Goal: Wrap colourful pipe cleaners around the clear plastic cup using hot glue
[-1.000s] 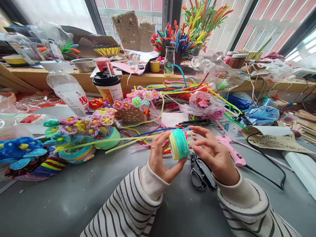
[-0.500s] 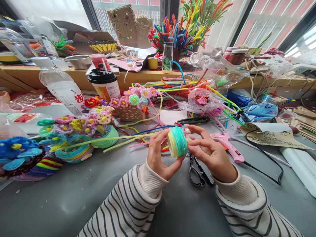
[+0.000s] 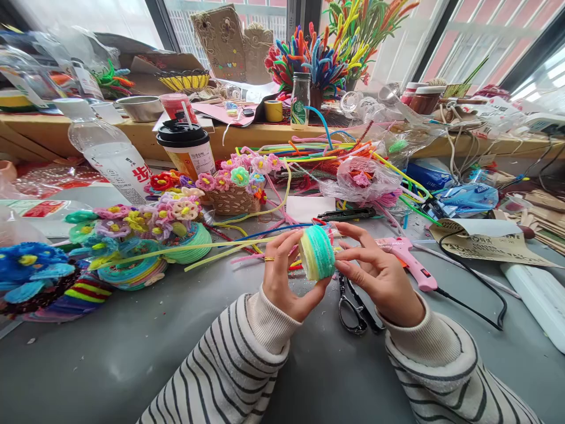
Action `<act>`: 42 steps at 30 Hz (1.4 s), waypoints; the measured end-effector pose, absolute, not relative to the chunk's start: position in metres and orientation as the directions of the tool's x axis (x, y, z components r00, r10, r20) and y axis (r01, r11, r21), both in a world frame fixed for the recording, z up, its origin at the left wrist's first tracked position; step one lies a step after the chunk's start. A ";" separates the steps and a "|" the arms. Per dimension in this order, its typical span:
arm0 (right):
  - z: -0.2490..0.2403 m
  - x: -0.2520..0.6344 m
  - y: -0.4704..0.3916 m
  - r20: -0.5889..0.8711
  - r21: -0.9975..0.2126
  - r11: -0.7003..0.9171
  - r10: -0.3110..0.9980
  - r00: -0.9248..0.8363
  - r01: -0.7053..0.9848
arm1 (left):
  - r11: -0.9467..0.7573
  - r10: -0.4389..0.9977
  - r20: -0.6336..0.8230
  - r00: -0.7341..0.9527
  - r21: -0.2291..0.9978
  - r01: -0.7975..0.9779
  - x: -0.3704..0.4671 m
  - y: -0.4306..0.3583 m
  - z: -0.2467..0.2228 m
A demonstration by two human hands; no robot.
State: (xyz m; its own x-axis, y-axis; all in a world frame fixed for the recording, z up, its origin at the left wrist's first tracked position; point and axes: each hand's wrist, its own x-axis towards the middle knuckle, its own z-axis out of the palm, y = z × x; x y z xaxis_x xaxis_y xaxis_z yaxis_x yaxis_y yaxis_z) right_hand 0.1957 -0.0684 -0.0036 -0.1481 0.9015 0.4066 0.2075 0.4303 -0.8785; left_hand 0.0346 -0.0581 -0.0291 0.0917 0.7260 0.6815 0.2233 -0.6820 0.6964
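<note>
tabletop (image 3: 132,353): grey, flat, cluttered along the far half; bare near the striped sleeves.
window ledge (image 3: 145,141): wooden, behind the tabletop; a bunch of multicoloured pipe cleaners (image 3: 309,59) is stood upright on it.
clear plastic water bottle (image 3: 110,156): tilted, far left, red print on its label.
paper coffee cup with black lid (image 3: 188,150): upright, just right of the bottle.
woven basket of pink and green pipe-cleaner flowers (image 3: 236,188): set beyond the hands, near the cup.
blue fuzzy pipe-cleaner flower (image 3: 30,265): at the left edge, beside striped coiled pieces.
pink hot glue gun (image 3: 408,262): laid flat right of the hands, black cord run off to the right.
black-handled scissors (image 3: 355,306): laid flat, just below the right hand.
left hand (image 3: 285,280): closed around the coil, thumb underneath, fingers over the top-left; a gold ring is worn.
right hand (image 3: 379,274): fingers loosely curled, fingertips (image 3: 342,256) touching the coil's right face; nothing else is gripped.
yellow and turquoise coiled pipe-cleaner spool (image 3: 316,253): held on edge above the tabletop, between both hands, yellow band left, turquoise band right.
long yellow-green pipe cleaner (image 3: 185,250): stretched left from the coil toward the flower pieces; whether it is joined to the coil cannot be told.
</note>
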 end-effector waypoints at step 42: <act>-0.001 0.194 -0.070 0.404 -0.860 0.433 0.901 -0.158 0.269 | -0.681 0.728 0.681 0.076 0.707 0.193 0.035 -0.059 -0.030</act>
State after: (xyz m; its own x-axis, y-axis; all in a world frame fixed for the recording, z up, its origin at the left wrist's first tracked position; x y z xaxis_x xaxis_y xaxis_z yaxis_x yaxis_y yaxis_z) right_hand 0.1941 -0.0701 -0.0014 -0.1584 0.9008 0.4044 0.2692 0.4334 -0.8600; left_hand 0.0347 -0.0591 -0.0300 0.0755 0.7283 0.6811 0.1933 -0.6808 0.7065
